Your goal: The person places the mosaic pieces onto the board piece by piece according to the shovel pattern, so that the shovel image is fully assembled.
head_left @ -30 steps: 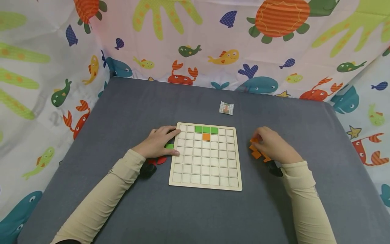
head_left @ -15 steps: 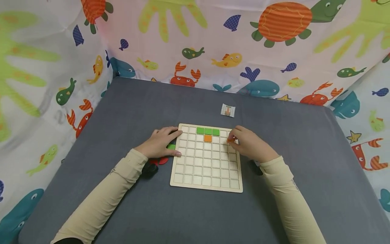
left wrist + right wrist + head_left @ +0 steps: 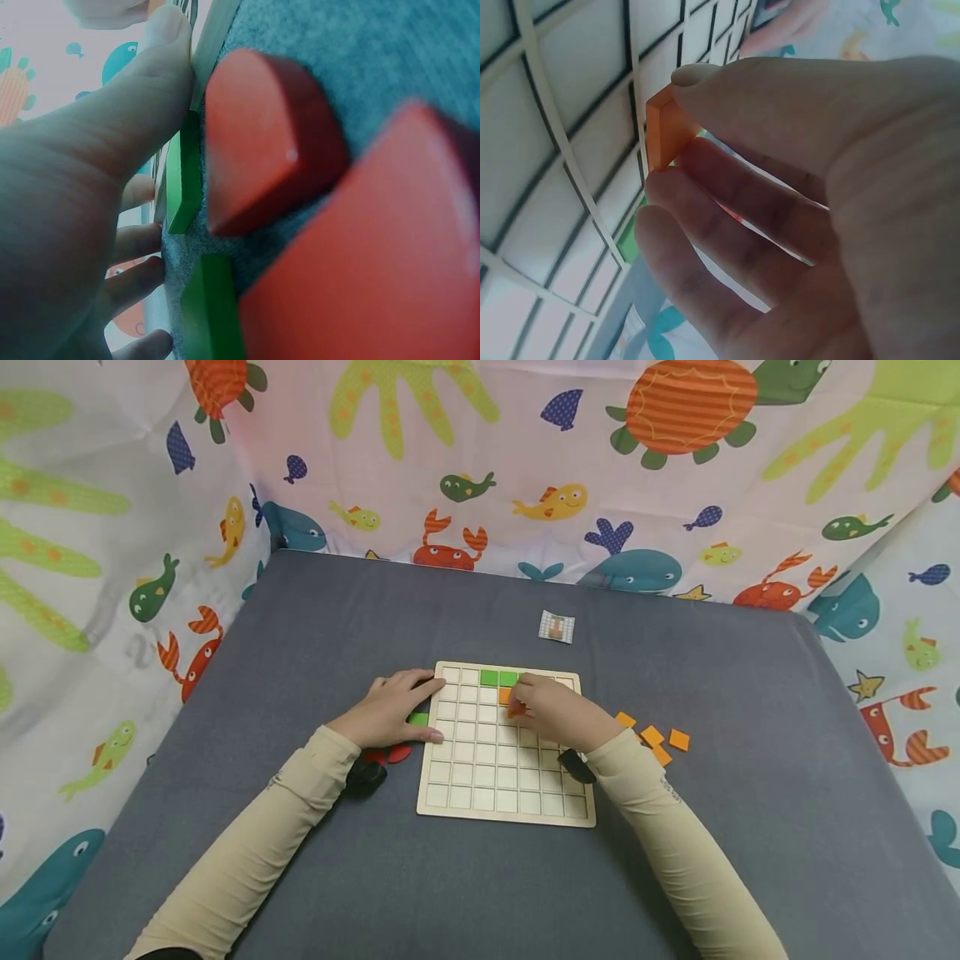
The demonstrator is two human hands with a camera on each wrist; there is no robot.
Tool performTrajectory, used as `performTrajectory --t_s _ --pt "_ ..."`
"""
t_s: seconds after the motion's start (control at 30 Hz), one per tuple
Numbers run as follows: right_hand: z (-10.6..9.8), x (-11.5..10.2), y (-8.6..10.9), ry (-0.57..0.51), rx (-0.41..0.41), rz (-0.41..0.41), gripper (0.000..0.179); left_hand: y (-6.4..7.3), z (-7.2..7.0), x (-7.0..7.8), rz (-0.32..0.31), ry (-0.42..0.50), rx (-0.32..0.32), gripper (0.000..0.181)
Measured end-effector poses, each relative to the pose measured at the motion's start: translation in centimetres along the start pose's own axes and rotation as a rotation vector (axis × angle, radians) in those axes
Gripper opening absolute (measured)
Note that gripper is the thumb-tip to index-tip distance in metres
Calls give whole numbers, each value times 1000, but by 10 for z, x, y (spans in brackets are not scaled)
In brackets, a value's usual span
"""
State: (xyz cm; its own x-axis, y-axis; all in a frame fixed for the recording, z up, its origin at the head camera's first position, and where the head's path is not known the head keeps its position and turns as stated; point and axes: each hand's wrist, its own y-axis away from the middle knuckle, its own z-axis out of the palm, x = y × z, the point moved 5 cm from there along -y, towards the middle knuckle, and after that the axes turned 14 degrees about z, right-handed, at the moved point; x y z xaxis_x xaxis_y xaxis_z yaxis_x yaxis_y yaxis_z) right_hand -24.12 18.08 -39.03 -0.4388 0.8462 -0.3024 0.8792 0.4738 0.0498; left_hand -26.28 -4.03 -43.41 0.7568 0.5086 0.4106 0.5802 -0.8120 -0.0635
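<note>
A pale wooden grid board (image 3: 483,774) lies on the grey table. Its top row carries green square tiles (image 3: 489,678), with an orange tile (image 3: 505,695) in the row below. My right hand (image 3: 558,712) pinches another orange square tile (image 3: 667,127) between thumb and fingers, right at the grid cells below the placed orange one. My left hand (image 3: 390,708) rests along the board's left edge with fingers spread and relaxed. Under and beside its palm lie green tiles (image 3: 184,180) and red rounded pieces (image 3: 255,142), partly hidden in the head view.
Several loose orange tiles (image 3: 651,737) lie right of the board. A small printed card (image 3: 557,627) with a grid pattern lies beyond the board's far edge. A cloth with sea animals (image 3: 480,468) hangs around the table's back and sides.
My right hand has moved left from the loose orange tiles onto the board, carrying one orange tile. My left hand stays at the board's left edge.
</note>
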Motion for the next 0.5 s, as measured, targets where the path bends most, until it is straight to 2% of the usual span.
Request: performTrajectory --t_s 0.5 --pt "6 -9 -7 52 -31 9 8 -1 0 0 -10 11 -8 85"
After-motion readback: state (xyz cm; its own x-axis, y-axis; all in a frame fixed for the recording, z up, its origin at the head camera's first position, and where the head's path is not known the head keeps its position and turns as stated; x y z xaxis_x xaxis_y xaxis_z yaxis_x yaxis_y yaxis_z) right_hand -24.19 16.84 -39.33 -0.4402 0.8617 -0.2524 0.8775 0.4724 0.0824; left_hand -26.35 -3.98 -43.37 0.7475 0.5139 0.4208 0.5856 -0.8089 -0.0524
